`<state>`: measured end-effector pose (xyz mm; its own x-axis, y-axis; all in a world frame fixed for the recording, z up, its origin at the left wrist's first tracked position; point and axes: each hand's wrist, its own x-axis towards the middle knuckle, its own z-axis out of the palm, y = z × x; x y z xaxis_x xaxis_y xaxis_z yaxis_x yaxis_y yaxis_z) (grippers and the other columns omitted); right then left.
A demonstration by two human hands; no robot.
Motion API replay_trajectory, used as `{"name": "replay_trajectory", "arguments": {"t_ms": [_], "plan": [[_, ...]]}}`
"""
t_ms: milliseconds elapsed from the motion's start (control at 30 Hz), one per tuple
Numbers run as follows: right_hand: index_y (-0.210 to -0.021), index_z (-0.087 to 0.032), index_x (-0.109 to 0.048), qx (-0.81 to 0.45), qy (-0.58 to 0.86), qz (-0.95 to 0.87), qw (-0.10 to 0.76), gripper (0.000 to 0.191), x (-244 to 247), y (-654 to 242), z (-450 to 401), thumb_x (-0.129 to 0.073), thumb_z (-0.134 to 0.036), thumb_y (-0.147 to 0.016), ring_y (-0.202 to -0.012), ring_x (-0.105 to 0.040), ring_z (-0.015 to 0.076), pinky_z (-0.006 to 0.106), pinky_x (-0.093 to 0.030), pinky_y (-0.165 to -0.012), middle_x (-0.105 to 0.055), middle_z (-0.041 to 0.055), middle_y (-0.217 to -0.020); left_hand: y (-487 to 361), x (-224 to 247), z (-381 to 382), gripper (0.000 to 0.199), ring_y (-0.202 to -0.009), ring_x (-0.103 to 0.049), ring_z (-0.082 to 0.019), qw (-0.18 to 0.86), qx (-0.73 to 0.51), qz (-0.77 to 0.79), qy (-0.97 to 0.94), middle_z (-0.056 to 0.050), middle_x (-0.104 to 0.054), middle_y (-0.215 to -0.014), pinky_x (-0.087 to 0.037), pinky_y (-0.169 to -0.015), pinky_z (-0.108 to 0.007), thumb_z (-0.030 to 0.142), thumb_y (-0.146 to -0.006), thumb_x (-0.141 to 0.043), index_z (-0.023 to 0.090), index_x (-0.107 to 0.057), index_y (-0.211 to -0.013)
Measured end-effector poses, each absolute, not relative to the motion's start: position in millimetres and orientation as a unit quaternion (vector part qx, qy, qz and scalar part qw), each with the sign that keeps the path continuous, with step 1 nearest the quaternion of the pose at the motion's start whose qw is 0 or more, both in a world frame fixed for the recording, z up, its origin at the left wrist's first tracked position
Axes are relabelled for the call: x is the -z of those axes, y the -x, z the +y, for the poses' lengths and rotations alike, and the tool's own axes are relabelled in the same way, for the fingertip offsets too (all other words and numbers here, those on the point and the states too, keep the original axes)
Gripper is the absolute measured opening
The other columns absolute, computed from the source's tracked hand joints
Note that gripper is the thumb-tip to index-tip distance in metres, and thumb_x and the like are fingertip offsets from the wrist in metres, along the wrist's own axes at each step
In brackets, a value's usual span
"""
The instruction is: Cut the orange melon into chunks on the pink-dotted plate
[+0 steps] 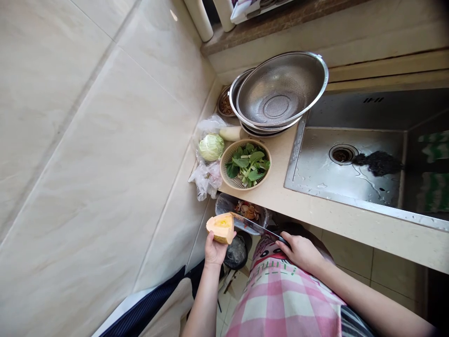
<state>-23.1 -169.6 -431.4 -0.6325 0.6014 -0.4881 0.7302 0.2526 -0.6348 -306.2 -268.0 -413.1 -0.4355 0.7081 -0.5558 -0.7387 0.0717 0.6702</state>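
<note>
My left hand [214, 250] holds up a cut piece of orange-fleshed melon or squash [221, 226], its cut face turned upward. In my right hand [302, 252] is the dark handle of a knife [255, 226]; the blade points left and its tip meets the right edge of the piece. Behind the blade, below the counter edge, a lined bin [224, 204] holds reddish and orange scraps. On the counter above it sits a beige basket [224, 161] of green leaves.
A cabbage [211, 147] in plastic and a pale root vegetable [231, 134] lie by the wall. Stacked metal colanders [280, 89] stand behind the basket. To the right is a steel sink [315, 173] with a dark scourer [380, 163]. A dark round object [235, 252] is below my left hand.
</note>
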Motion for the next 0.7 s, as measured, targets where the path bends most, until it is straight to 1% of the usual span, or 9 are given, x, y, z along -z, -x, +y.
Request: {"name": "replay_trajectory", "arguments": {"t_ms": [100, 233, 300, 367, 433, 567, 633, 700], "plan": [[-0.086, -0.022, -0.054, 0.487, -0.423, 0.762, 0.053, 0.036, 429, 23, -167, -0.030, -0.048, -0.092, -0.069, -0.063, 0.0195, 0.026, -0.035, -0.057, -0.066, 0.0052, -0.073, 304, 414, -269, 0.045, -0.131, -0.031, -0.035, 0.540, -0.693, 0.478, 0.010, -0.006, -0.057, -0.125, -0.021, -0.101, -0.069, 0.045, -0.078, -0.056, 0.030, -0.054, -0.120], [-0.077, -0.020, -0.055, 0.578, -0.380, 0.722, 0.020, 0.040, 430, 25, -158, -0.034, -0.052, -0.090, -0.065, -0.060, 0.0160, 0.024, -0.038, -0.058, -0.064, 0.0037, -0.071, 305, 413, -272, 0.053, -0.133, -0.028, -0.036, 0.552, -0.688, 0.471, -0.008, -0.007, -0.057, -0.126, -0.018, -0.104, -0.067, 0.040, -0.071, -0.063, 0.029, -0.053, -0.122], [-0.076, -0.020, -0.053, 0.637, -0.371, 0.674, 0.044, 0.042, 434, 25, -152, -0.035, -0.056, -0.088, -0.054, -0.056, 0.0134, 0.023, -0.038, -0.052, -0.059, 0.0015, -0.063, 308, 411, -275, 0.061, -0.132, -0.030, -0.036, 0.561, -0.681, 0.471, -0.017, -0.007, -0.054, -0.130, -0.018, -0.106, -0.065, 0.039, -0.067, -0.067, 0.030, -0.051, -0.125], [-0.081, -0.020, -0.051, 0.695, -0.380, 0.602, 0.098, 0.044, 442, 24, -148, -0.034, -0.059, -0.087, -0.041, -0.048, 0.0106, 0.022, -0.035, -0.042, -0.052, -0.0023, -0.054, 312, 410, -278, 0.068, -0.130, -0.033, -0.037, 0.567, -0.671, 0.478, -0.027, -0.007, -0.052, -0.132, -0.019, -0.107, -0.063, 0.039, -0.063, -0.070, 0.030, -0.049, -0.127], [-0.087, -0.020, -0.049, 0.721, -0.402, 0.548, 0.134, 0.046, 448, 23, -145, -0.033, -0.063, -0.085, -0.033, -0.042, 0.0091, 0.021, -0.031, -0.035, -0.047, -0.0050, -0.049, 317, 408, -281, 0.073, -0.127, -0.038, -0.038, 0.569, -0.657, 0.493, -0.039, -0.008, -0.052, -0.132, -0.022, -0.107, -0.062, 0.038, -0.059, -0.073, 0.029, -0.049, -0.128], [-0.086, -0.020, -0.048, 0.738, -0.404, 0.528, 0.114, 0.049, 444, 24, -145, -0.037, -0.068, -0.081, -0.032, -0.041, 0.0076, 0.018, -0.028, -0.031, -0.047, -0.0057, -0.048, 325, 410, -287, 0.080, -0.123, -0.043, -0.038, 0.538, -0.632, 0.555, -0.055, -0.008, -0.054, -0.130, -0.025, -0.107, -0.058, 0.031, -0.052, -0.077, 0.028, -0.049, -0.127], [-0.085, -0.020, -0.047, 0.758, -0.375, 0.523, 0.104, 0.051, 437, 28, -146, -0.038, -0.070, -0.079, -0.033, -0.042, 0.0078, 0.018, -0.029, -0.031, -0.048, -0.0055, -0.049, 325, 411, -286, 0.081, -0.124, -0.042, -0.037, 0.513, -0.631, 0.580, -0.055, -0.007, -0.056, -0.128, -0.025, -0.108, -0.056, 0.027, -0.051, -0.078, 0.029, -0.050, -0.126], [-0.083, -0.020, -0.047, 0.767, -0.353, 0.526, 0.100, 0.052, 432, 31, -148, -0.040, -0.071, -0.078, -0.034, -0.043, 0.0084, 0.018, -0.030, -0.032, -0.049, -0.0054, -0.048, 322, 410, -284, 0.078, -0.126, -0.039, -0.037, 0.512, -0.637, 0.574, -0.051, -0.007, -0.056, -0.128, -0.025, -0.108, -0.056, 0.027, -0.052, -0.077, 0.029, -0.050, -0.126]]}}
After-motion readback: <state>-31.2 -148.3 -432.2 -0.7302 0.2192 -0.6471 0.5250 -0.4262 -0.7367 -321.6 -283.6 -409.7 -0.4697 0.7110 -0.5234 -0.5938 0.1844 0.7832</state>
